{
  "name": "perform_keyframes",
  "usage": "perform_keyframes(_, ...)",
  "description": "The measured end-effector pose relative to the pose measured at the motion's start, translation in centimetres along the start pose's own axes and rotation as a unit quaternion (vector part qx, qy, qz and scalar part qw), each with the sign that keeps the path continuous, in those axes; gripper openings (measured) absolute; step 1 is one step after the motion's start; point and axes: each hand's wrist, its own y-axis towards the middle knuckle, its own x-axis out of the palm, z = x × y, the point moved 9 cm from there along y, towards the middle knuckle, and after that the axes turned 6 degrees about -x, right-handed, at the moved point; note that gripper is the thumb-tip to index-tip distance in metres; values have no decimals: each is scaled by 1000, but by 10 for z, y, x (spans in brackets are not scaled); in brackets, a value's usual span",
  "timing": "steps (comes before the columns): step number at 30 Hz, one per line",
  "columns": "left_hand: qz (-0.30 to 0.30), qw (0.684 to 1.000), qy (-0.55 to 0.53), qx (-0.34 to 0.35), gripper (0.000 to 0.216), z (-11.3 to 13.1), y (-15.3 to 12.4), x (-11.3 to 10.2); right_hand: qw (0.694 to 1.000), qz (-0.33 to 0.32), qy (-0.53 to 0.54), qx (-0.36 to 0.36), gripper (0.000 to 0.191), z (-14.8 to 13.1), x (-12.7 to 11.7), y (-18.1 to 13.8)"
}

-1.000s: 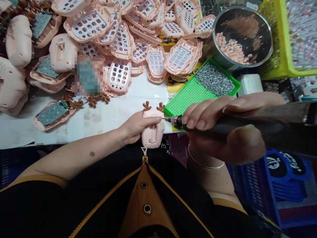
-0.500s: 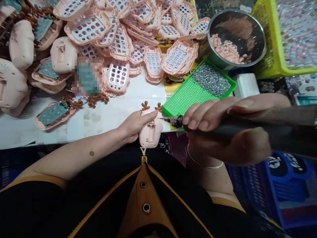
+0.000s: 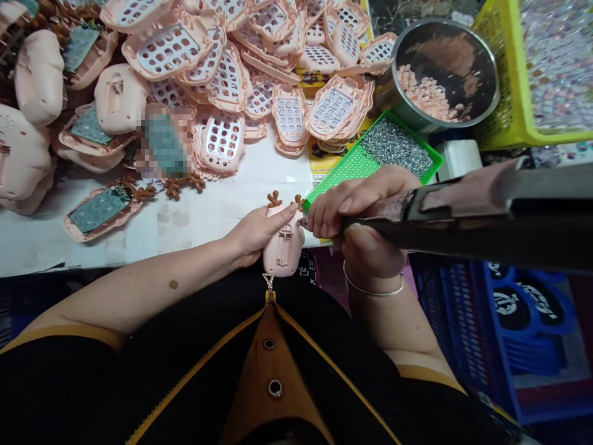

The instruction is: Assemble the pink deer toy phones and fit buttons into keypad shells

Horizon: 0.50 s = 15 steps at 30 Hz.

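My left hand grips a pink toy phone with brown antlers, its back and battery recess facing up at the table's front edge. My thumb lies across its top. In my right hand is a dark electric screwdriver, held level from the right. Its tip meets the phone's upper right corner, where my fingers partly hide it. Just behind my right hand, a green perforated tray holds a heap of small silver screws.
Pink phone shells with white button panels pile up at the back. Opened phones showing green circuit boards lie at left. A metal bowl of small pink parts and a yellow basket stand back right; blue crates sit lower right.
My right hand has moved left with the electric screwdriver, bringing its tip onto the phone's corner. The screwdriver's rear has swung upward in view. My left hand stays nearly still around the phone.
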Motion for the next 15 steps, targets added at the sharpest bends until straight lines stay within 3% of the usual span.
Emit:
perform_keyframes(5, -2, 1000, 13, 0, 40, 1, 0, 0, 995, -49, 83, -29, 14, -2, 10, 4)
perform_keyframes(11, -11, 1000, 14, -7, 48, -2, -1, -1, 999, 19, 50, 10, 12, -25, -1, 0)
perform_keyframes(15, -18, 999, -2, -31, 51, -4, -8, -5, 999, 50, 12, -8, 13, -52, -20, 7)
